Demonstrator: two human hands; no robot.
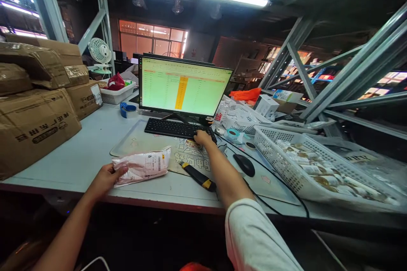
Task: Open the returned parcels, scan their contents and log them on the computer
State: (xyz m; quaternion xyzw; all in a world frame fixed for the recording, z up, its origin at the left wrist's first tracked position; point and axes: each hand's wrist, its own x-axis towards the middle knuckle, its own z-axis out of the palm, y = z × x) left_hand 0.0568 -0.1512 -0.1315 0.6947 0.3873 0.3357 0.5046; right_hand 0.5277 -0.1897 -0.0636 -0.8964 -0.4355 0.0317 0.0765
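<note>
My left hand [106,179] grips the near end of a pinkish-white parcel bag [143,166] with a barcode label, which lies on the desk. My right hand [202,137] rests on the right end of a black keyboard [173,128], fingers curled down onto the keys. Behind the keyboard stands a monitor [184,87] showing a green spreadsheet with an orange column. A black and yellow utility knife [197,176] lies on the desk mat [133,142] beside my right forearm. A black mouse [244,164] sits to the right of that arm.
Taped cardboard boxes [34,123] stack up at the left. A white basket [305,165] of small wrapped items fills the right side. Tape rolls [233,134], a blue tape dispenser [127,110], a small fan [100,53] and steel shelving [349,72] surround the desk [82,156].
</note>
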